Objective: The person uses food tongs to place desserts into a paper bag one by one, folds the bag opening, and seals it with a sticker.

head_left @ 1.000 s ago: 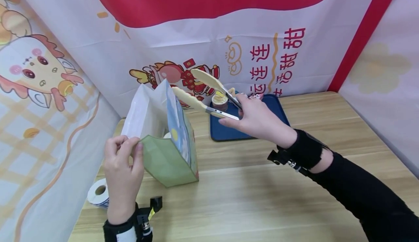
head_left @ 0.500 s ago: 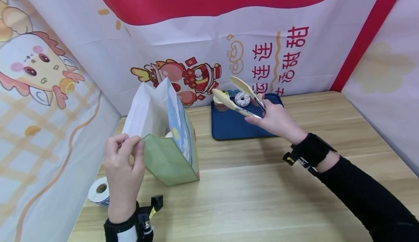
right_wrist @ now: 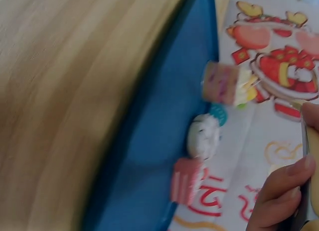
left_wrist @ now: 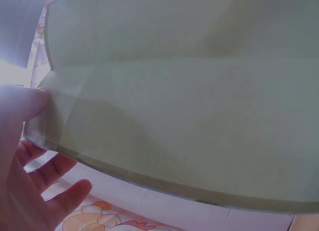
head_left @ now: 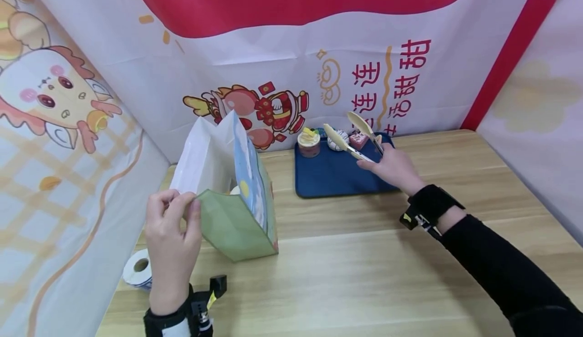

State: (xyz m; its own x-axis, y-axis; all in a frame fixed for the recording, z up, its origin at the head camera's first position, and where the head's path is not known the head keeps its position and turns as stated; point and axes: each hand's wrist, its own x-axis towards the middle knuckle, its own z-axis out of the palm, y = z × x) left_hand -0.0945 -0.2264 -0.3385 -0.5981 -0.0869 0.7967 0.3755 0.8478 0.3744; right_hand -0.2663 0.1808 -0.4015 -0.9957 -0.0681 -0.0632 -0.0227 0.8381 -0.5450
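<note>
My left hand [head_left: 174,246] pinches the upper edge of a green and white paper bag [head_left: 237,228]; in the left wrist view the bag's green side [left_wrist: 189,106] fills most of the picture, the thumb on it. My right hand [head_left: 395,169] holds metal tongs with cream tips [head_left: 338,137], their arms spread and nothing between them. The tips hover over the back of a blue tray [head_left: 337,177]. Along that back edge are a layered dessert cup [head_left: 308,143], a white donut [right_wrist: 203,136] with dark stripes, a pink cake piece [right_wrist: 186,181] and a blue-green item [right_wrist: 218,114].
A roll of white labels or tape [head_left: 137,268] lies left of the bag, by my left wrist. Something pale shows inside the bag's mouth. Printed cloth [head_left: 255,48] hangs behind the wooden table [head_left: 346,276] and at both sides.
My right hand has moved right and away from the bag with the tongs, which are now over the tray's back part. My left hand has stayed at the bag's edge.
</note>
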